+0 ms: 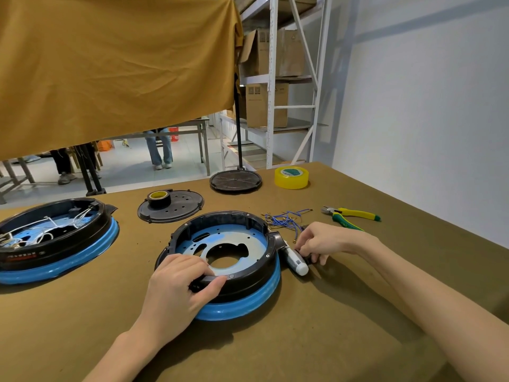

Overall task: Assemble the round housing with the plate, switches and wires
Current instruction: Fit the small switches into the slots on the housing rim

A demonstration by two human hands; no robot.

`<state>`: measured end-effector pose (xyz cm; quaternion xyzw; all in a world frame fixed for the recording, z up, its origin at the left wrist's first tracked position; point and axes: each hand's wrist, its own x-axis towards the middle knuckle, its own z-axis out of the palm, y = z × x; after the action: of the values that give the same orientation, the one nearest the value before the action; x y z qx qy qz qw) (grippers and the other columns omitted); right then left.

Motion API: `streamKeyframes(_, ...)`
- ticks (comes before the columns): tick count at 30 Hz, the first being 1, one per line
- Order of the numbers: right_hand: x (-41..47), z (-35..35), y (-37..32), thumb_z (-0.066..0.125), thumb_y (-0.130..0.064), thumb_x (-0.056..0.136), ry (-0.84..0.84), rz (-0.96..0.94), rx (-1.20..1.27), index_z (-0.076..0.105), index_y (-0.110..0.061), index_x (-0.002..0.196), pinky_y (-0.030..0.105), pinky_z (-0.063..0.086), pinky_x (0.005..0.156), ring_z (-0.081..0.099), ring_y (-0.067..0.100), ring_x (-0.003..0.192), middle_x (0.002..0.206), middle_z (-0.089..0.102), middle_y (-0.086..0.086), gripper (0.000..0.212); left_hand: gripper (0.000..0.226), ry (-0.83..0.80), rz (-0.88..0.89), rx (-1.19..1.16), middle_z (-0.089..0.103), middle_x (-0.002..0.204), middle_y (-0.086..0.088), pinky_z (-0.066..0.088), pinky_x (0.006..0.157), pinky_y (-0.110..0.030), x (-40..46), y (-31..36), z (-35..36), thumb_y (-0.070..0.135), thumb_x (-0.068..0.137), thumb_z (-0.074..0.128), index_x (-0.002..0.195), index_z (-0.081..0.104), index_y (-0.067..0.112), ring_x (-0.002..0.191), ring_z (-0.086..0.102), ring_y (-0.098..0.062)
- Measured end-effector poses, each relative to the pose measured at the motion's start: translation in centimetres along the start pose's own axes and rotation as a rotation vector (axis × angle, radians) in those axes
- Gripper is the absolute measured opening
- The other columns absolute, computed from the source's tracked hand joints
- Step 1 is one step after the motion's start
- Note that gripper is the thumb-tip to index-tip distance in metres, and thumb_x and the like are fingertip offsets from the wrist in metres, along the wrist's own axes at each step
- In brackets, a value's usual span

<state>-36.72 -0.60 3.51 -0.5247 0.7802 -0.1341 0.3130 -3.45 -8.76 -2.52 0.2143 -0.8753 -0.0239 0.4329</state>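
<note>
On the housing [237, 288] rim, left hand [179, 288] grips

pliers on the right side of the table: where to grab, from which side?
Take the pliers by the yellow-green handles, coming from above and the right. They lie flat with the metal jaws pointing left toward the blue wires, so the handle end is the free, padded grip.

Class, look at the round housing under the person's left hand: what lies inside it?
Inside the round housing lies a pale blue-tinted metal plate with a large central opening and small holes. The left hand covers the plate's near-left edge, so anything there is hidden. No wires show inside.
</note>
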Motion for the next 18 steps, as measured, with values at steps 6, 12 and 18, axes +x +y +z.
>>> streamKeyframes(6, 0.0, 0.8, -0.6, 0.066, -0.014, 0.096, 0.060, -0.042, -0.114, 0.066, -0.017, 0.116, 0.022, 0.054, 0.062, 0.065, 0.013, 0.077, 0.095, 0.069, 0.002, 0.020, 0.061, -0.001, -0.001, -0.022, 0.071, 0.079, 0.016, 0.048, 0.085, -0.028, 0.1, 0.2, -0.1, 0.072, 0.097, 0.038, 0.080, 0.076, 0.027, 0.081, 0.065, -0.002)
streamKeyframes(12, -0.5, 0.8, -1.7, 0.063, -0.019, 0.100, 0.566, -0.298, 0.077, 0.075, -0.021, 0.114, 0.028, 0.055, 0.078, 0.068, 0.010, 0.084, 0.092, 0.074, -0.002, 0.019, 0.057, -0.033, 0.027, 0.016, 0.070, 0.083, 0.021, 0.044, 0.088, -0.019, 0.0, 0.3, -0.3, 0.070, 0.099, 0.037, 0.085, 0.075, 0.031, 0.085, 0.061, 0.005)
streamKeyframes(18, -0.7, 1.9, -5.3, 0.075, -0.018, 0.093, 0.616, -0.499, 0.429, 0.079, -0.017, 0.105, 0.020, 0.059, 0.070, 0.073, 0.009, 0.086, 0.093, 0.077, -0.007, 0.013, 0.048, -0.111, 0.091, 0.016, 0.069, 0.085, 0.024, 0.048, 0.081, -0.019, -0.3, 0.8, -0.4, 0.061, 0.103, 0.038, 0.089, 0.074, 0.033, 0.083, 0.060, 0.008)
